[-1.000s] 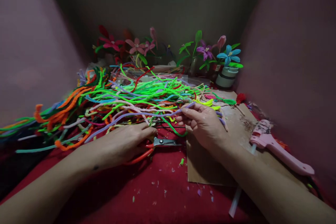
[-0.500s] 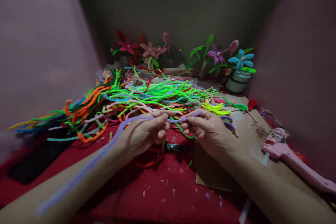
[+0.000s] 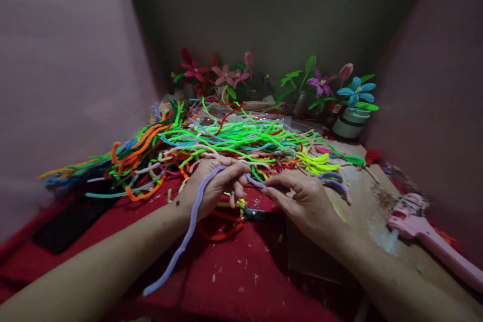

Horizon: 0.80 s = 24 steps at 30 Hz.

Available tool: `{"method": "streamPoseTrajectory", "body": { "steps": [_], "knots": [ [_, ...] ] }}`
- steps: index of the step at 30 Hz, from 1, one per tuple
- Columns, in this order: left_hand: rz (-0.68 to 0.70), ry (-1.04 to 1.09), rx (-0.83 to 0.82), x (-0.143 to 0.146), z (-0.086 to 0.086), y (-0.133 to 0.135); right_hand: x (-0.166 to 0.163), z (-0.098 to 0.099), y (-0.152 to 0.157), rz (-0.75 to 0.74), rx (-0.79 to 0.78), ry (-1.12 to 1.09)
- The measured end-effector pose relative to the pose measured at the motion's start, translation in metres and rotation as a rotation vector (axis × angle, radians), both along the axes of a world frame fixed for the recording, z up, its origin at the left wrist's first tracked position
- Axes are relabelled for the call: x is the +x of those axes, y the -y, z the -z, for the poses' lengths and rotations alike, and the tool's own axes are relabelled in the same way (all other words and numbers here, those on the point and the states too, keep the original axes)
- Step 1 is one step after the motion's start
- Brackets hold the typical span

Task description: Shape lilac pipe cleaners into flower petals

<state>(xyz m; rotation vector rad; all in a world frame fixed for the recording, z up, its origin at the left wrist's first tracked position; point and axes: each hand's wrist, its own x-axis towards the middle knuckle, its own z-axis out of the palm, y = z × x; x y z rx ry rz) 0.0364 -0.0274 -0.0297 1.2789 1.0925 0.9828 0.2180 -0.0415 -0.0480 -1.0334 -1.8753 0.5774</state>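
Note:
A lavender pipe cleaner [image 3: 191, 222] runs between both hands at the centre of the head view. My left hand [image 3: 216, 186] is closed on it between thumb and fingers, and its long tail drapes over the wrist down to the lower left. Thumb and forefinger of my right hand [image 3: 302, 198] pinch the short end. Just beyond the hands lies a big heap of pipe cleaners [image 3: 241, 133], mostly bright green. Below the hands, scissors [image 3: 258, 214] with red handles rest on the red cloth [image 3: 226, 271], the handles partly hidden.
A pink glue gun [image 3: 415, 221] lies at right on cardboard [image 3: 362, 206]. A black phone [image 3: 71, 224] is at left. Pipe-cleaner flowers, one blue flower [image 3: 356, 91] in a white jar [image 3: 350, 123], stand along the back. Small scraps dot the cloth.
The right hand has slid to the short end of the pipe cleaner, which stuck out past its fingers before. The long tail has swung right and now hangs bent. The view has shifted slightly.

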Motion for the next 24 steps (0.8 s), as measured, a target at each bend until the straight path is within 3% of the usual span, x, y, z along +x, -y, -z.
{"method": "streamPoseTrajectory", "body": {
  "steps": [3, 7, 10, 16, 24],
  "knots": [
    [0.031, -0.03, -0.016, -0.001, 0.0, 0.002, -0.002, 0.002, 0.002, 0.031, 0.01, 0.043],
    [0.019, 0.048, -0.027, -0.001, -0.003, 0.008, -0.005, 0.0, 0.002, 0.092, -0.223, 0.011],
    [0.023, 0.112, 0.007, -0.001, -0.005, 0.009, -0.008, -0.001, 0.001, 0.065, -0.402, -0.069],
    [0.046, 0.291, -0.054, -0.012, -0.003, -0.003, -0.009, -0.001, 0.002, -0.032, -0.543, -0.339],
    [-0.11, 0.442, -0.211, -0.028, -0.011, -0.027, -0.005, -0.007, 0.003, -0.081, -0.686, -0.541]
  ]
}}
